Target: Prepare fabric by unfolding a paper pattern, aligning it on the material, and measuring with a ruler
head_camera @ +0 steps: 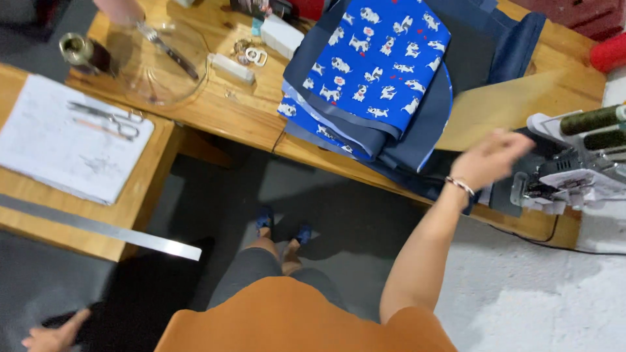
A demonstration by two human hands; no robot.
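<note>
A small white box (282, 36) sits on the wooden table (215, 107), just left of the blue cloth with white dogs (375, 62). A long, thin white box (230, 67) lies near it, further left of the cloth. No signs or screens show.

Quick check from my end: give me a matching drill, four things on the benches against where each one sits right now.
Things:
1. scissors
2. steel ruler
3. dog-print fabric
4. right hand

Places:
A. along the near edge of the left bench
B. on the white paper
C. beside the sewing machine
D. on top of the navy cloth stack

Pairs: 1-B, 2-A, 3-D, 4-C
</note>
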